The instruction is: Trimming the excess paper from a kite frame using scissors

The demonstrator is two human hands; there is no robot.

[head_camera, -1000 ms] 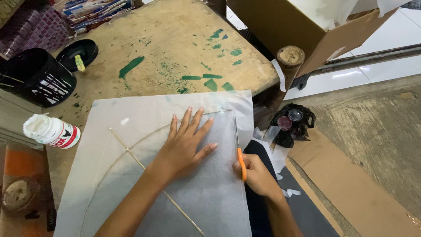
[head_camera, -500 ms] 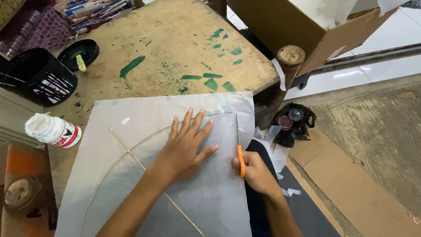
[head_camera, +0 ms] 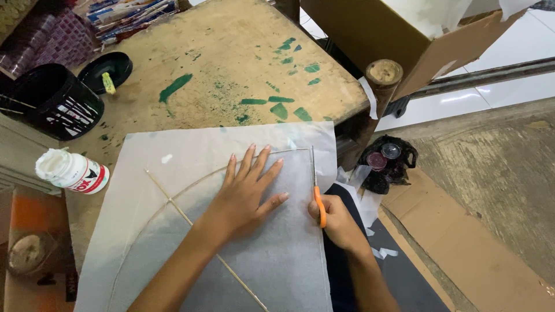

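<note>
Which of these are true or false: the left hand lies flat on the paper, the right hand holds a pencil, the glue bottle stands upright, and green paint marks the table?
1. The left hand lies flat on the translucent paper sheet. True.
2. The right hand holds a pencil. False: it holds orange-handled scissors at the sheet's right edge.
3. The white glue bottle stands upright. False: it lies on its side.
4. Green paint smears mark the wooden table. True.

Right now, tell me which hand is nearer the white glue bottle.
Left. The left hand lies flat on the paper, right of the white glue bottle; the right hand grips the orange scissors farther right.
</note>
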